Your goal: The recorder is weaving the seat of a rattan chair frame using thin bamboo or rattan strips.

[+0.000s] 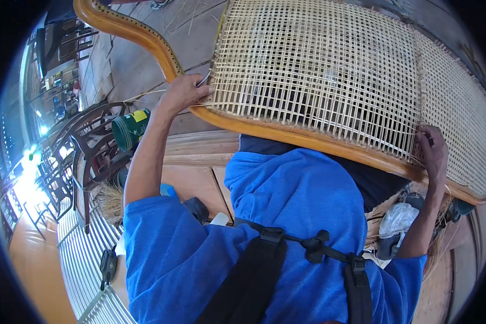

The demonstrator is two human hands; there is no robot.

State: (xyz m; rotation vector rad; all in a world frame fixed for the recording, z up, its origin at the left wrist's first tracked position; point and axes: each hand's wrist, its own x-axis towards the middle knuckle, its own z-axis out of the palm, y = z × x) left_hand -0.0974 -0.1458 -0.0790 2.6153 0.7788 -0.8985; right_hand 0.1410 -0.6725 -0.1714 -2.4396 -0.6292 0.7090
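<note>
A wooden chair frame (pixel 286 134) with an open-weave cane panel (pixel 318 59) lies across my lap, its curved wooden arm (pixel 129 29) reaching to the far left. My left hand (pixel 184 94) is at the panel's left edge, thumb and fingers closed on a pale cane strand (pixel 146 95) that trails off to the left. Something thin and greyish shows beside its fingertips, too small to name. At the near edge on the right, my right hand (pixel 433 150) has its fingers pinched against the weave beside the wooden rail; what lies between them is hidden.
Dark wooden chair frames (pixel 86 146) stand to the left, with a green container (pixel 129 129) among them. Loose cane fibres (pixel 110 201) lie below. To my right is a whitish plastic bag (pixel 398 220). A wooden floor (pixel 194 186) extends around me.
</note>
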